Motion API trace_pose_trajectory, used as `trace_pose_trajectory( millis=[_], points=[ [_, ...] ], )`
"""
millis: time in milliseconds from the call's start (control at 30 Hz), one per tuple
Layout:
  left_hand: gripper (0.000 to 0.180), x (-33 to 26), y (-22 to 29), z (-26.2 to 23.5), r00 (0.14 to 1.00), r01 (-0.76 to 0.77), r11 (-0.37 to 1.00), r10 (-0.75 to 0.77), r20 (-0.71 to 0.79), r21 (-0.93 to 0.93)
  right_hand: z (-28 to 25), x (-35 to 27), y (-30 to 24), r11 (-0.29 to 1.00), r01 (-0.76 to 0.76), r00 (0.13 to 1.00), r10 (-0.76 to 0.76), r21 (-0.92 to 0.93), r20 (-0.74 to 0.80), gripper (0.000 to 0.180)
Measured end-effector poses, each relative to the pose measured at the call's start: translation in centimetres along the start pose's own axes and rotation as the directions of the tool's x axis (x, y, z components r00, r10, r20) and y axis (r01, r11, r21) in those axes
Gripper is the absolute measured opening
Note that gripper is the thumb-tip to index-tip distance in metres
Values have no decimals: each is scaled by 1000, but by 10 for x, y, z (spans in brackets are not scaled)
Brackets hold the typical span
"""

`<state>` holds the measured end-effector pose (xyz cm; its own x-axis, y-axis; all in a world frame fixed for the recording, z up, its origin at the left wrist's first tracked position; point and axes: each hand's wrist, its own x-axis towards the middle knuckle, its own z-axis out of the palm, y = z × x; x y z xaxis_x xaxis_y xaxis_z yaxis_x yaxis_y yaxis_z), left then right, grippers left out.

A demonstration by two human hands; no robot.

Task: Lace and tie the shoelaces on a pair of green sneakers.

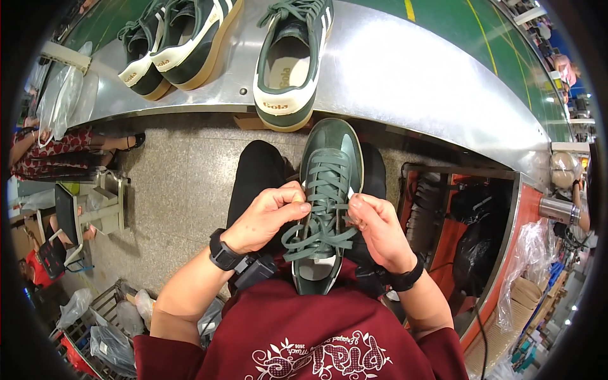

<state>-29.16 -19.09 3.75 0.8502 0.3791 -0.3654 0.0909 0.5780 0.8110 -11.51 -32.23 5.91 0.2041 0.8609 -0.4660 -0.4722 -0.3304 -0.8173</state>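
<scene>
A dark green sneaker (329, 136) rests between my knees, toe pointing away from me. Its flat green shoelace (326, 183) is threaded up the front and tied in a bow near the ankle opening. My left hand (269, 215) is closed at the left edge of the lacing, thumb and finger pinched against the sneaker. On the other side, my right hand (379, 228) pinches at the right edge of the lacing, where a strand meets the fingertips. The fingers partly hide what they grip. Beyond the toe, another green and white sneaker (285, 101) stands on the metal ledge.
A curved metal ledge (418, 76) runs across the far side, beside a green surface (437, 25). More sneakers (190, 57) stand at its left. To my right is an orange-sided shelf (506, 234) holding black bags. A wire basket (111, 304) with plastic bags sits at lower left.
</scene>
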Motion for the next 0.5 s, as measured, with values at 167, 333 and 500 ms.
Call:
trace_pose_trajectory(
  millis=[167,333,500],
  points=[
    [24,-1,2,-2,997,6,977,10,-76,211,-1,-1,-3,988,-51,998,44,-144,-56,21],
    [33,-29,13,-7,745,-383,319,661,86,867,13,-6,-23,292,325,762,-645,-899,65,12],
    [36,-44,17,17,821,-319,149,537,194,936,36,-12,-21,239,397,863,-426,-886,271,16]
  ],
)
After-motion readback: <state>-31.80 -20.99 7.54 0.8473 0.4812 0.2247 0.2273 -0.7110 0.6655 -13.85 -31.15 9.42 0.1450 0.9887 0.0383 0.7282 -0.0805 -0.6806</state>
